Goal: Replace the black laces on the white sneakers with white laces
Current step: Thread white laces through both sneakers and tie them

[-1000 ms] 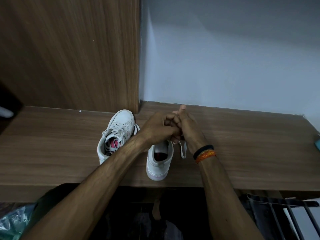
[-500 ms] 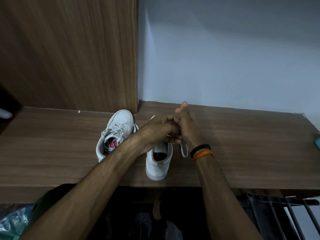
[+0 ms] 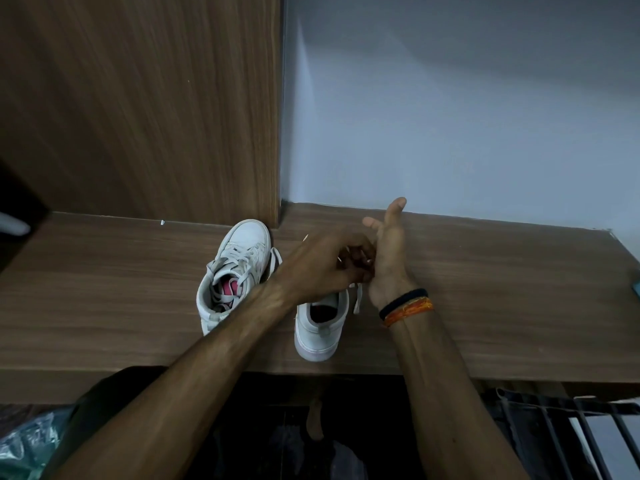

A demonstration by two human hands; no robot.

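While both hands work over the front of the right sneaker (image 3: 320, 322), best to keep the white lace (image 3: 357, 299) taut and flat. Left hand (image 3: 323, 263): curled, knuckles up, fingers bent in toward the eyelet rows, probably pinching the lace, though the pinch itself stays hidden. Right hand (image 3: 388, 251): forefinger and thumb stretched up and away, remaining fingers tucked behind the left, so cannot tell whether holding anything. Lace tail hanging just right of the shoe's collar, touching the wooden shelf (image 3: 502, 292). Left sneaker (image 3: 235, 275) standing just left, already laced in white, toe toward the far corner.

Advice for the step, probably threading or drawing the lace through the upper eyelets: pull evenly on both ends, keep the flat lace from twisting, steady the shoe against the shelf so it does not slide toward the near edge, where its heel already overhangs slightly. Match the crossing pattern of the finished shoe.
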